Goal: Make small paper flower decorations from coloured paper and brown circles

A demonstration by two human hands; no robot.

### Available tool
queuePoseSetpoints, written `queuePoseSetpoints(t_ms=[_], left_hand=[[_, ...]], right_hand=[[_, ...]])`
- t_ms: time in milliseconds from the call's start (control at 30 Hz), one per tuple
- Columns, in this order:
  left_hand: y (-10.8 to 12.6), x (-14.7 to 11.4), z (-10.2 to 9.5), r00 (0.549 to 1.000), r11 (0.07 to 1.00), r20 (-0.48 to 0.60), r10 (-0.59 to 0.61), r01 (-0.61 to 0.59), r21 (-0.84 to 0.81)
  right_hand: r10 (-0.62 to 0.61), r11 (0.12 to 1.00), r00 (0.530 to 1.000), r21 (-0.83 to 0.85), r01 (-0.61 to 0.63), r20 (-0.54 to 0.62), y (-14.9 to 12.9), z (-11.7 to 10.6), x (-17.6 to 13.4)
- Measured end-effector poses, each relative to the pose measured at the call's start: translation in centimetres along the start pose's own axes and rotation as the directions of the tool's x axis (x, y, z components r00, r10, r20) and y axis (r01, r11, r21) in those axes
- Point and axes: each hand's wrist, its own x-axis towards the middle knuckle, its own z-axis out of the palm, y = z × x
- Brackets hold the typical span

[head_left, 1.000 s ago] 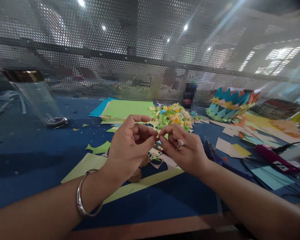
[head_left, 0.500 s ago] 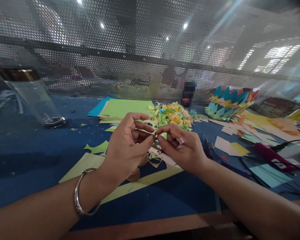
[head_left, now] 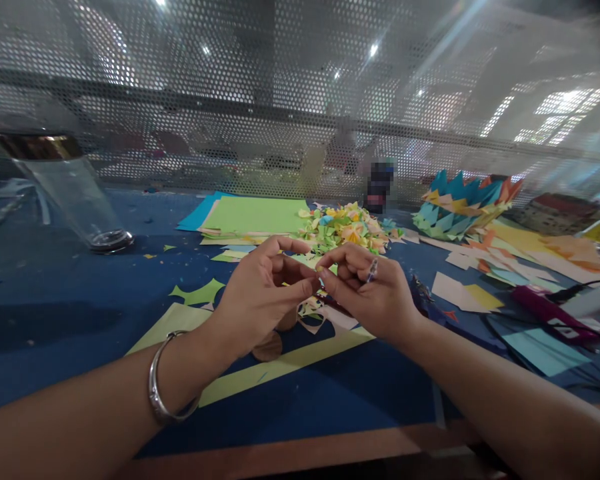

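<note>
Over the middle of the table my two hands meet at the fingertips. My right hand [head_left: 373, 290], wearing a ring, is closed in a pinch on a tiny pale yellow piece [head_left: 321, 269], probably paper. My left hand [head_left: 260, 293], with a silver bangle on the wrist, has its thumb and fingertips pressed together right beside that piece; whatever they hold is hidden. Under the hands lie cut paper scraps [head_left: 310, 325] and a round wooden piece [head_left: 268, 347]. Just beyond them is a heap of small folded paper flowers [head_left: 353, 230] in yellow, green and peach.
A stack of coloured paper sheets [head_left: 260, 215] lies behind my left hand. At the left stands a glass bottle [head_left: 73, 193]. To the right are a folded-paper basket [head_left: 445, 207], loose paper squares [head_left: 465, 292] and a purple device [head_left: 550, 313] with cables. A perforated metal screen [head_left: 230, 80] closes the back.
My right hand has turned slightly and the tiny piece now sits in its pinch, a little apart from my left fingertips. The left fingers have drawn closer together. The view has shifted slightly.
</note>
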Motion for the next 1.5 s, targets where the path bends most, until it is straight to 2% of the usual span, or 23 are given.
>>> queuePoseSetpoints(t_ms=[267, 733, 1067, 1200, 1400, 1500], left_hand=[[-0.13, 0.02, -0.11, 1.0, 0.999, -0.001, 0.03, -0.03, 0.015], [-0.09, -0.07, 0.16, 0.995, 0.998, -0.07, 0.067, -0.065, 0.024], [-0.41, -0.04, -0.38, 0.994, 0.988, -0.024, 0.102, -0.099, 0.12], [-0.48, -0.08, -0.3, 0.992, 0.987, -0.012, 0.123, -0.121, 0.105], [0.01, -0.39, 0.05, 0.996, 0.989, 0.004, 0.09, -0.09, 0.12], [0.18, -0.48, 0.07, 0.996, 0.98, 0.023, 0.085, -0.088, 0.18]], right_hand=[[-0.003, 1.0, 1.0, 0.01, 0.003, 0.017, -0.01, 0.05, -0.08], [-0.027, 1.0, 0.999, 0.003, 0.027, 0.025, -0.04, -0.03, -0.13], [-0.026, 1.0, 0.999, 0.006, 0.026, 0.024, -0.3, -0.06, -0.05], [-0.023, 1.0, 0.999, 0.02, 0.023, 0.029, -0.3, -0.07, -0.07], [-0.023, 1.0, 1.0, -0.018, 0.024, 0.015, -0.17, -0.03, -0.04], [-0.025, 0.999, 1.0, -0.022, 0.025, 0.015, -0.1, -0.01, -0.03]])
